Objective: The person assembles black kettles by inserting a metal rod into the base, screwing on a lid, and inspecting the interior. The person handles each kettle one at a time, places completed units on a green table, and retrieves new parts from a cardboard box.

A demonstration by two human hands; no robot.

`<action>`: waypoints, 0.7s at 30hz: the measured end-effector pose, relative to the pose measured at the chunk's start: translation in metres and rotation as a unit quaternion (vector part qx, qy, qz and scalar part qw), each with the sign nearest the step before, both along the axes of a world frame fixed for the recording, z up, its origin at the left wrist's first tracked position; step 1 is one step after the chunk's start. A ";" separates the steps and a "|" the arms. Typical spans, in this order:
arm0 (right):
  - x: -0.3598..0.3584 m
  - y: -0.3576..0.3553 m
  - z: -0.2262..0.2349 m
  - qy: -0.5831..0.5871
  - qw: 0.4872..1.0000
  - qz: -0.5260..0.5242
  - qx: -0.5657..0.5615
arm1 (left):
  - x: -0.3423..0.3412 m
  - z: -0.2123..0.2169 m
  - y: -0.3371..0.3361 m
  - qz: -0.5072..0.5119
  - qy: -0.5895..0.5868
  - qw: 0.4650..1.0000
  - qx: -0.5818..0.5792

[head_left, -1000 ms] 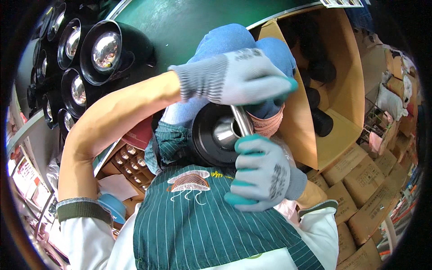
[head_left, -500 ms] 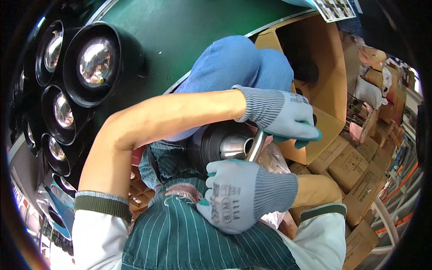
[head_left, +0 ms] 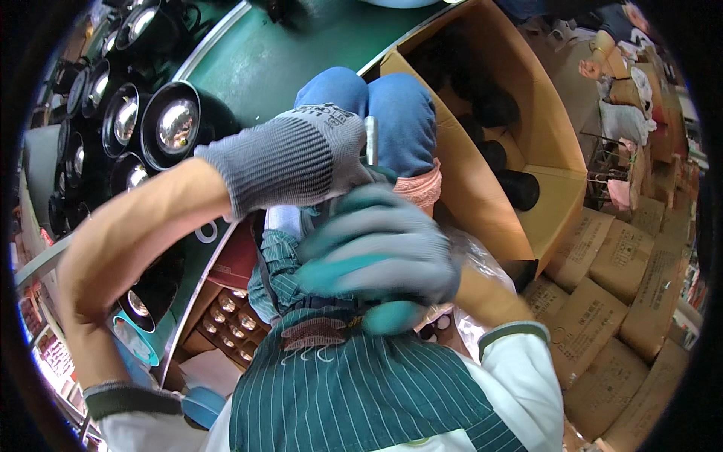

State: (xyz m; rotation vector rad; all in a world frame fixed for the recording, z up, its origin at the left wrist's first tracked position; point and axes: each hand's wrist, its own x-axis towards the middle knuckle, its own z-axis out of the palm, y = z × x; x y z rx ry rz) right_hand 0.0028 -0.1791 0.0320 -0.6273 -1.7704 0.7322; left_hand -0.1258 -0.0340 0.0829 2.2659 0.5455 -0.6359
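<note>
My left hand point(head_left: 320, 154), in a grey knit glove, is bent over my lap with its fingers curled in. From its far side sticks the end of a bare metal rod point(head_left: 370, 139), which it appears to grip. Right beside it, my right hand point(head_left: 384, 248), in a grey glove with teal-coated fingers, is smeared by motion, so its fingers cannot be read. Between and below the hands, whatever lies in my lap is covered. Pink cloth point(head_left: 419, 188) rests by my jeans-clad knee point(head_left: 403, 113).
Left, black bowl-shaped housings with mirror-like domes point(head_left: 177, 124) crowd the green table point(head_left: 286, 71). Right of my knees stands an open cardboard box point(head_left: 550, 218) holding black round parts; stacked cartons point(head_left: 587, 324) lie beyond. A divided box of shiny pieces point(head_left: 233, 324) sits lower left. Another person's arm point(head_left: 599, 56) shows far right.
My left hand has drawn back leftward and toward the table, the metal rod's end now pointing away. My right hand has moved up beside it. The black part with the metal collar is now covered.
</note>
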 end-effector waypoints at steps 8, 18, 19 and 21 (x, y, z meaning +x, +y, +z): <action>-0.027 -0.068 -0.083 0.109 0.880 -0.421 -0.191 | 0.074 0.011 -0.018 0.062 0.295 0.953 -0.015; 0.174 -0.051 -0.123 0.105 0.826 -0.489 -0.259 | 0.031 -0.007 -0.053 0.197 0.222 0.951 0.085; 0.228 -0.045 -0.140 0.112 0.772 -0.526 -0.339 | 0.031 -0.010 -0.053 0.203 0.203 0.955 0.070; 0.342 -0.054 -0.229 -0.142 0.632 -0.632 -0.426 | 0.036 -0.009 -0.044 0.187 0.153 0.970 0.041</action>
